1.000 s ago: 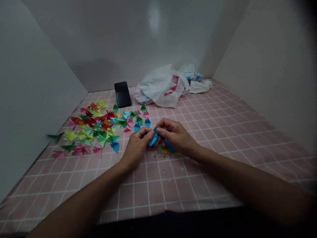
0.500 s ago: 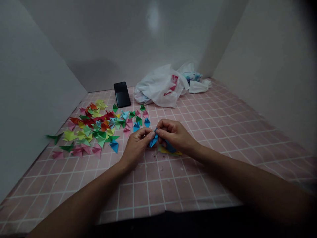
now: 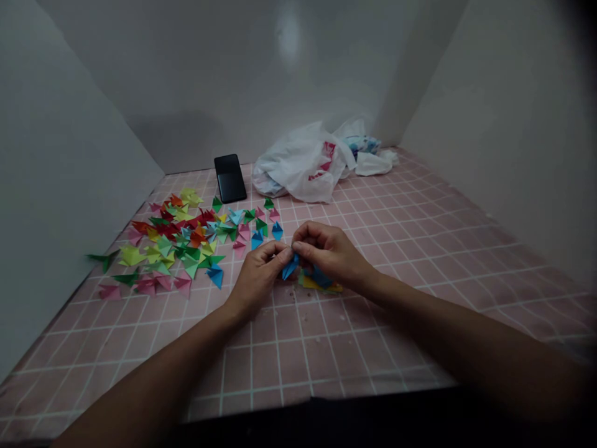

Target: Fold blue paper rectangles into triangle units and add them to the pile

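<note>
My left hand (image 3: 259, 274) and my right hand (image 3: 329, 252) meet over the pink checked tablecloth (image 3: 401, 249), fingertips pinched together on a small blue folded paper piece (image 3: 290, 267). Its point hangs down between the thumbs. Under my right hand lie a few flat paper sheets (image 3: 319, 285), yellow and blue at their visible edges. A spread of several folded paper triangles (image 3: 181, 242) in red, green, yellow, pink and blue lies to the left of my left hand.
A black phone (image 3: 230, 178) leans at the back wall. White plastic bags (image 3: 308, 163) lie crumpled at the back, right of the phone. Grey walls close in the table on the left, back and right.
Both hands have stayed in place. The fingers have pressed closer and the blue piece shows a little smaller and lower between them.
</note>
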`<state>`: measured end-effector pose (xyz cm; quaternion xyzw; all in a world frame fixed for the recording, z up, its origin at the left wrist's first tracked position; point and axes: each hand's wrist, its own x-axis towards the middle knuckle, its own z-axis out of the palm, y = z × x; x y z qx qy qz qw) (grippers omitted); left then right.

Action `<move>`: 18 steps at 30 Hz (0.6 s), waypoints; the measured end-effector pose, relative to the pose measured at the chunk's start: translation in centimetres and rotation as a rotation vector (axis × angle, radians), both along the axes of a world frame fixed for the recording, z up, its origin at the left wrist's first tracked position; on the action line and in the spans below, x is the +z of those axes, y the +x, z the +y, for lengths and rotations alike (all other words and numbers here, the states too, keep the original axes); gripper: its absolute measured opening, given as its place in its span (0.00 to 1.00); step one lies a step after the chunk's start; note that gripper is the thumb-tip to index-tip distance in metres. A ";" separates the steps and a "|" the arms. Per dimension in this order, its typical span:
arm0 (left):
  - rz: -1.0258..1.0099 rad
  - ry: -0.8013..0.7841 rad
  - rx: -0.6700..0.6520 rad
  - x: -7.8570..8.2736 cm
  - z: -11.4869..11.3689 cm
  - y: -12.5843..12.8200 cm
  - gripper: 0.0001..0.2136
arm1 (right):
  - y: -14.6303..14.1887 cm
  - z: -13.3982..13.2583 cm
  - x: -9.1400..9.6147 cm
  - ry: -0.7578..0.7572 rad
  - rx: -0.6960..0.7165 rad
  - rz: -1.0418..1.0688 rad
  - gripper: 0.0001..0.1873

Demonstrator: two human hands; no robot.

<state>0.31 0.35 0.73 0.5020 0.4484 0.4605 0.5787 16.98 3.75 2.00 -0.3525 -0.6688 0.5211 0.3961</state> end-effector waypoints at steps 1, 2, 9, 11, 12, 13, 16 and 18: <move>0.032 0.017 -0.002 0.0 0.0 0.0 0.13 | 0.0 0.0 0.0 0.056 -0.023 -0.041 0.06; 0.060 0.035 -0.003 0.0 0.0 -0.1 0.13 | 0.0 -0.1 0.0 0.112 -0.045 -0.080 0.07; 0.079 0.063 -0.032 0.1 0.0 -0.1 0.13 | 0.1 -0.2 0.3 0.057 -0.066 -0.100 0.15; 0.034 0.037 -0.002 0.1 0.0 -0.1 0.13 | 0.1 -0.1 0.3 -0.041 -0.045 -0.023 0.14; 0.015 0.026 0.011 0.1 0.0 0.0 0.13 | 0.2 0.0 0.3 -0.080 -0.038 0.008 0.13; -0.001 0.017 0.020 0.1 0.0 0.0 0.13 | 0.2 0.1 0.3 -0.111 -0.030 0.027 0.12; -0.004 0.010 0.033 0.0 0.0 0.0 0.13 | 0.1 0.1 0.3 -0.185 0.008 0.061 0.09; 0.006 0.015 0.040 -0.2 0.0 0.0 0.13 | 0.0 0.0 0.2 -0.220 0.030 0.083 0.08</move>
